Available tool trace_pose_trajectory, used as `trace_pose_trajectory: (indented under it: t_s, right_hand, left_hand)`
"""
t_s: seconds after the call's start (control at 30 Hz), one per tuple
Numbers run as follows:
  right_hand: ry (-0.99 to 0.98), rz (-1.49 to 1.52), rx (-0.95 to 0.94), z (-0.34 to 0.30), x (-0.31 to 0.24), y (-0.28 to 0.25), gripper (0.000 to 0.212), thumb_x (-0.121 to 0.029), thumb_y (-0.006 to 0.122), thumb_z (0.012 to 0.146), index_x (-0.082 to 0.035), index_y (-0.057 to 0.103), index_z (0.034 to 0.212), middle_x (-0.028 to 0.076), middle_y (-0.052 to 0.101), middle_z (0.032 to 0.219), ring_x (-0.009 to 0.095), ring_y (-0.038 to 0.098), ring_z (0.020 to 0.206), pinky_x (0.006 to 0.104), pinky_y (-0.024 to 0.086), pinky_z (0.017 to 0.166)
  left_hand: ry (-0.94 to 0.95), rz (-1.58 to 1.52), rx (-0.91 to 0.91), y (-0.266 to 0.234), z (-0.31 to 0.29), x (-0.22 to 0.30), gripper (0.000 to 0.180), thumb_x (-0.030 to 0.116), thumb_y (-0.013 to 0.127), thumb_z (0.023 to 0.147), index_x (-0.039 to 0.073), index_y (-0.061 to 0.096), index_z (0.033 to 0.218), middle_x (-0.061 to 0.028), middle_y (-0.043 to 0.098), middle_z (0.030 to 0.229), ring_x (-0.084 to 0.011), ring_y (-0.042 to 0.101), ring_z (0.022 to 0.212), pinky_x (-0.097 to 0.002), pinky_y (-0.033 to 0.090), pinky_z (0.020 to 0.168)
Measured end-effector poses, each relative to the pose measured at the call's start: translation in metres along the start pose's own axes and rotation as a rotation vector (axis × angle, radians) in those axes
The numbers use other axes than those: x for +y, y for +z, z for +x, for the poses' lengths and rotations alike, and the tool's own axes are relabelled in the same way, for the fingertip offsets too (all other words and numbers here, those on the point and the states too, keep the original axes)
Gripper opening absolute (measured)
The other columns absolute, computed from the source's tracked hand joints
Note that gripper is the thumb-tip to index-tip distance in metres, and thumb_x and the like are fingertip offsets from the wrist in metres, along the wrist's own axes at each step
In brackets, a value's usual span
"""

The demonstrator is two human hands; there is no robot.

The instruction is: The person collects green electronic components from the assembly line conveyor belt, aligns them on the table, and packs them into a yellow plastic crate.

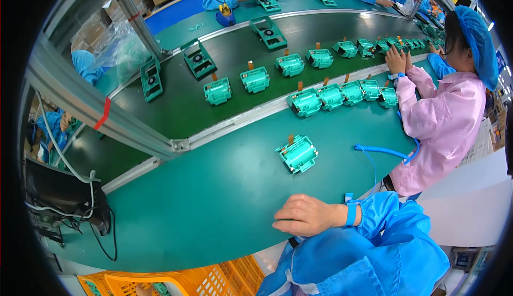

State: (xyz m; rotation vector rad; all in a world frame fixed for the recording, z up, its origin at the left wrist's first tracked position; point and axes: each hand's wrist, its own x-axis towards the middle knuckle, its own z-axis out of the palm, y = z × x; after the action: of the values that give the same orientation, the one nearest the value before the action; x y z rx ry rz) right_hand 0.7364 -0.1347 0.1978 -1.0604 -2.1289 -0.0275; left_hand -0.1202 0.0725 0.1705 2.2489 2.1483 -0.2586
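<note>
My right hand (305, 215), with a blue strap round its wrist, rests palm down near the table's front edge. Its fingers lie loosely on the surface, and no object shows in it. Beyond it, nearest to the hand, sits a green plastic housing (298, 155) with a copper-coloured flex strip standing up from it. At the bottom edge, a skin-toned shape (143, 289) inside the orange crate (200, 280) looks like part of my left hand. The frame cuts it off, so its fingers are hidden. Pieces of green plastic lie on both sides of it.
Several similar housings (305, 102) stand in a row at the table's far edge; more ride the dark green conveyor (171, 117) beside open green frames (197, 59). A co-worker in pink (443, 114) works at the right. A metal post (101, 103) and black monitor (67, 192) stand left. A blue coiled cord (382, 149) crosses the right side.
</note>
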Motion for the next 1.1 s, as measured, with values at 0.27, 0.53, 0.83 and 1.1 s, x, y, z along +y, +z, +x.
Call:
trace_pose_trajectory:
  t_s: [0.27,0.53,0.83,1.1]
  right_hand:
    - [-0.005,0.010,0.061,-0.030,0.034,-0.038,0.032,-0.018,0.071,0.090,-0.007,0.068,0.120,0.008,0.064,0.118,0.024,0.061,0.103,0.0405,0.050,0.093]
    - [-0.032,-0.030,0.090,-0.048,0.057,-0.093,0.045,-0.022,0.081,0.085,-0.010,0.065,0.125,0.009,0.062,0.121,0.027,0.060,0.100,0.0429,0.049,0.090]
    - [0.366,-0.392,0.153,-0.015,0.158,-0.197,0.075,-0.017,0.082,0.080,-0.004,0.048,0.145,0.020,0.053,0.135,0.040,0.053,0.119,0.0485,0.044,0.100]
    - [0.586,-0.591,-0.217,0.005,0.315,-0.192,0.103,-0.031,0.091,0.071,-0.028,0.036,0.157,0.015,0.052,0.132,0.039,0.055,0.117,0.0538,0.047,0.096]
  left_hand:
    - [-0.214,-0.330,0.250,-0.109,-0.067,0.224,0.034,-0.003,0.079,0.077,-0.003,0.065,0.107,-0.0143,0.071,0.108,-0.0308,0.067,0.099,-0.0392,0.054,0.084]
    - [0.744,-0.045,0.116,-0.259,-0.102,0.579,0.036,0.018,0.084,0.075,0.007,0.066,0.105,-0.0126,0.068,0.107,-0.0358,0.066,0.097,-0.0442,0.053,0.083]
    - [0.876,-0.340,0.537,-0.214,0.090,0.725,0.081,0.017,0.089,0.074,0.009,0.049,0.144,-0.0197,0.051,0.140,-0.0424,0.055,0.124,-0.0473,0.049,0.102]
    - [0.881,-0.302,0.297,-0.163,0.190,0.763,0.104,0.023,0.093,0.070,0.021,0.037,0.158,-0.0150,0.044,0.152,-0.0409,0.049,0.134,-0.0461,0.044,0.113]
